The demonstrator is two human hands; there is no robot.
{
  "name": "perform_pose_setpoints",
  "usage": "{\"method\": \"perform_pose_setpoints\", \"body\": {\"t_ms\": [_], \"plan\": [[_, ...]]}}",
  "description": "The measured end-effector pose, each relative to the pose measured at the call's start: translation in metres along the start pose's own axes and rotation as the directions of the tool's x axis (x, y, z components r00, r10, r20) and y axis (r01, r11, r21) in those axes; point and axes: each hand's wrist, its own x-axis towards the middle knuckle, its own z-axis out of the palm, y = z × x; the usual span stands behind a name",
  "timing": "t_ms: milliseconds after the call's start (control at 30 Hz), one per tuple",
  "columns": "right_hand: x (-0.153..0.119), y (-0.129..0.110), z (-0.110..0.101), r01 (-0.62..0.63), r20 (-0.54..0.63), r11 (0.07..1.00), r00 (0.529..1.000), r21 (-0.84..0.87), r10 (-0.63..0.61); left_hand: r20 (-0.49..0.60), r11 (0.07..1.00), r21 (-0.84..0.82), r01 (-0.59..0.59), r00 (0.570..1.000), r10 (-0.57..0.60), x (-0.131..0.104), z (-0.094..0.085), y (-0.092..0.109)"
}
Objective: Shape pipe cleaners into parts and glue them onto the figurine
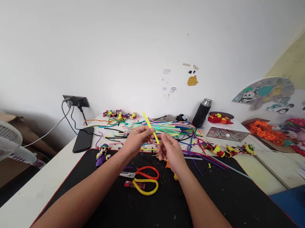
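Note:
A yellow strip [147, 120], fuzzy like a pipe cleaner, is held slanting above the black mat [148, 214]. My left hand [140, 136] pinches it near the middle. At its lower end, the thumb and fingers of my right hand [169, 149] close on it. Behind both hands lies a pile of coloured pipe cleaners [166, 127]. Scissors [147, 181] with one red and one yellow handle lie below my hands, over a small red tube [129, 185]. Something orange and yellow shows partly beneath my right hand.
A small purple figure [102, 156] and a black phone [83, 140] are at the left. A black flask [202, 113], a white box [227, 131] and more figures [229, 151] stand or lie at the right. A fan [4, 136] is at the far left.

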Motion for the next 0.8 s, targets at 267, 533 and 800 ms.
{"method": "perform_pose_setpoints", "body": {"t_ms": [267, 533, 800], "plan": [[0.002, 0.005, 0.000, -0.007, 0.022, 0.997, 1.000, -0.072, 0.009, 0.021, 0.997, 0.071, -0.030, 0.999, 0.028, -0.003, 0.003, -0.006], [-0.001, 0.002, 0.001, -0.033, 0.072, 0.999, 0.997, -0.042, 0.036, 0.004, 0.989, 0.127, -0.076, 0.997, 0.076, -0.001, 0.001, -0.009], [-0.001, 0.001, -0.001, -0.066, 0.121, 0.994, 0.990, -0.087, 0.076, 0.095, 0.997, 0.058, 0.053, 0.994, -0.058, -0.002, -0.002, 0.002]]}}
